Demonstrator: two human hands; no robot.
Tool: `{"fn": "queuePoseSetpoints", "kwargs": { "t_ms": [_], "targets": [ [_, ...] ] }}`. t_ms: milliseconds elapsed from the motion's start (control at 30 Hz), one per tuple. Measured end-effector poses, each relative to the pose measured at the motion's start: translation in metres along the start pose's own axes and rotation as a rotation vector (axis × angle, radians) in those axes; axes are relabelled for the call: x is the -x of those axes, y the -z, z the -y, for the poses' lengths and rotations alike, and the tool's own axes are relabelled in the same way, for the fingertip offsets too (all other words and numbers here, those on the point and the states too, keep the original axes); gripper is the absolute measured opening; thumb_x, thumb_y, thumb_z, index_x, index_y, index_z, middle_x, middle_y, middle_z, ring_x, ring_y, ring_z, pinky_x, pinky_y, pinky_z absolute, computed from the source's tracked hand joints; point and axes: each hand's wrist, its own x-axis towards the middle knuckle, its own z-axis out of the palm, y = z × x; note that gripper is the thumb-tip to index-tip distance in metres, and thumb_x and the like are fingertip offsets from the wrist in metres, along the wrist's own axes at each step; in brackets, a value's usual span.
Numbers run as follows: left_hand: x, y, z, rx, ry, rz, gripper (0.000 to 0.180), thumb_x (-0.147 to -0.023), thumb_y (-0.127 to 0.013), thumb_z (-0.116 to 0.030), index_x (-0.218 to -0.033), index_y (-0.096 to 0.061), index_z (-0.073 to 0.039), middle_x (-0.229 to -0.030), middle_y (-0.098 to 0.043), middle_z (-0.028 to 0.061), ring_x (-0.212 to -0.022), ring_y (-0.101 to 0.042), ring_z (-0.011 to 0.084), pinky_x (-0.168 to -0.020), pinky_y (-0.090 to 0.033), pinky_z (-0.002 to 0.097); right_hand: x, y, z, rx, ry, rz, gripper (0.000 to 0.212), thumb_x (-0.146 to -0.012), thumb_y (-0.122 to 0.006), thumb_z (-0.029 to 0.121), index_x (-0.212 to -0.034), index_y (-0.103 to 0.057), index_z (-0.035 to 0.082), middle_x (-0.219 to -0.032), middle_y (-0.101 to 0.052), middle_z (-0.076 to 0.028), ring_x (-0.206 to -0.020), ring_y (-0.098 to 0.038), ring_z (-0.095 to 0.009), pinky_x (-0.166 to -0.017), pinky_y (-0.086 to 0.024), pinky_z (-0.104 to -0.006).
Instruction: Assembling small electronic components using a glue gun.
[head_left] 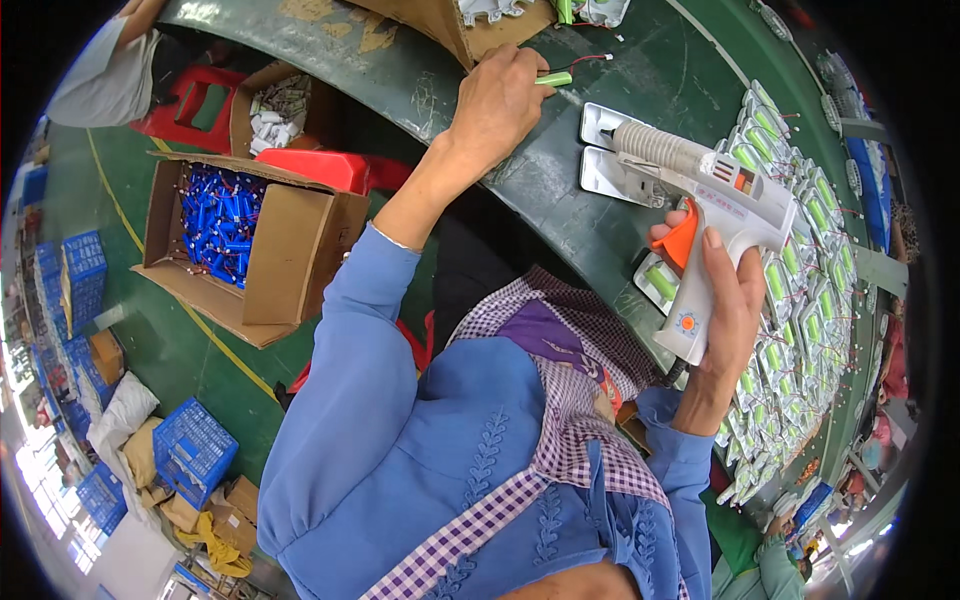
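My left hand (500,105) is closed around a light green cylindrical battery (553,79) with thin red and black wires, above the dark green table. In my right hand (735,300) is a white glue gun (735,205) with an orange trigger, its fingers wrapped round the handle. The gun's nozzle end points left, over two white plastic shells (606,172) lying side by side on the table. Below the gun, partly hidden by it, another white shell holds a green battery (660,281).
Rows of white shells with green batteries (790,330) cover the table's right side. A cardboard box (425,22) stands at the table's top edge. On the left are an open box of blue wired batteries (218,225), red stools (195,110) and blue crates (195,450). Another person (105,75) is at upper left.
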Motion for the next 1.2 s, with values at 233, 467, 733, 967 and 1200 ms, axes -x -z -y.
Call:
{"fn": "queuePoseSetpoints", "kwargs": {
  "t_ms": [233,467,733,967,1200],
  "targets": [
    [0.002,0.004,-0.003,0.027,-0.005,0.032,0.017,-0.079,-0.068,-0.01,-0.091,-0.063,0.0,-0.087,-0.061,0.0193,-0.082,-0.062,0.0383,-0.072,-0.051,0.0469,-0.002,0.0,-0.004,0.035,-0.022,0.006,0.031,-0.095,-0.056,0.012,-0.119,-0.049,-0.006,-0.098,-0.066,-0.016,-0.083,-0.067,-0.023,-0.074,-0.054,-0.0335],
    [0.001,0.004,-0.012,-0.03,-0.028,0.018,0.019,-0.079,-0.069,-0.013,-0.088,-0.062,0.002,-0.084,-0.06,0.02,-0.084,-0.061,0.0384,-0.072,-0.051,0.0462,0.0,0.005,-0.007,0.031,0.0,-0.008,0.03,-0.094,-0.056,0.011,-0.117,-0.049,-0.006,-0.093,-0.064,-0.015,-0.076,-0.063,-0.02,-0.071,-0.053,-0.0339],
    [-0.009,0.005,-0.014,0.232,0.108,0.078,0.018,-0.079,-0.069,-0.014,-0.085,-0.065,0.003,-0.087,-0.063,0.0192,-0.083,-0.061,0.0371,-0.069,-0.049,0.0451,0.004,0.022,-0.001,-0.012,0.025,-0.072,0.033,-0.095,-0.055,0.014,-0.12,-0.049,-0.007,-0.095,-0.065,-0.017,-0.08,-0.065,-0.022,-0.075,-0.055,-0.0345],
    [-0.016,0.009,-0.035,0.271,-0.057,0.037,0.018,-0.079,-0.07,-0.015,-0.086,-0.067,0.002,-0.084,-0.062,0.0159,-0.085,-0.057,0.0328,-0.077,-0.045,0.0425,-0.001,0.025,-0.003,0.01,0.02,-0.066,0.032,-0.095,-0.055,0.014,-0.119,-0.049,-0.006,-0.095,-0.066,-0.016,-0.081,-0.065,-0.022,-0.075,-0.054,-0.034],
    [-0.014,0.006,-0.036,0.241,-0.099,0.02,0.017,-0.078,-0.071,-0.014,-0.086,-0.068,0.001,-0.084,-0.061,0.0155,-0.085,-0.057,0.0326,-0.076,-0.045,0.043,-0.003,0.023,-0.006,0.041,0.008,-0.061,0.031,-0.093,-0.057,0.015,-0.116,-0.05,-0.005,-0.09,-0.064,-0.013,-0.078,-0.062,-0.019,-0.072,-0.052,-0.0328]
  ]
}}
